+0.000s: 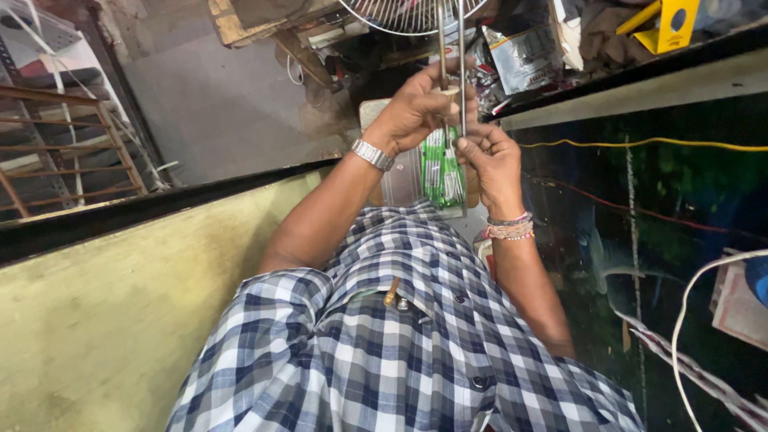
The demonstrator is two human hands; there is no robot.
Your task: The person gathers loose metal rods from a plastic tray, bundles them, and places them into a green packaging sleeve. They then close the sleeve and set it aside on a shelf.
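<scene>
Left hand (416, 108) is gripping the two metal rods (442, 48) below the fan guard (408, 16), fingers closed; right hand (490, 156) is pinching them lower. Risk: rods slipping, pinching fingers.

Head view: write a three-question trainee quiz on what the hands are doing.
1. True or false: both hands grip the thin metal rods.
2. Which wrist carries the metal watch? A) left B) right
3. What lies just under the hands?

Key:
1. True; the left hand and right hand both close on them.
2. A; the right wrist wears beaded bracelets.
3. A green and white packet.
</scene>
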